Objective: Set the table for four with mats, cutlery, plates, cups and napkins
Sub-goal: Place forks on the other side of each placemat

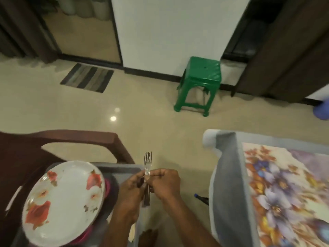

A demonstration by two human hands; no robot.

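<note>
A bunch of steel forks (147,160) with dark handles stands upright between my hands, tines pointing away from me. My left hand (132,187) grips the handles from the left. My right hand (164,182) pinches the necks of the forks just below the tines. A white plate with red flowers (64,200) lies tilted on a grey tray (121,169) at the lower left, with something pink under it. At the right stands the table (226,184) under a grey cloth, with a floral mat (284,193) on top.
A dark brown plastic chair (71,138) holds the tray at the left. A green plastic stool (201,82) stands by the white wall ahead. A striped doormat (87,77) lies at the far left. A blue object (322,111) shows at the right edge.
</note>
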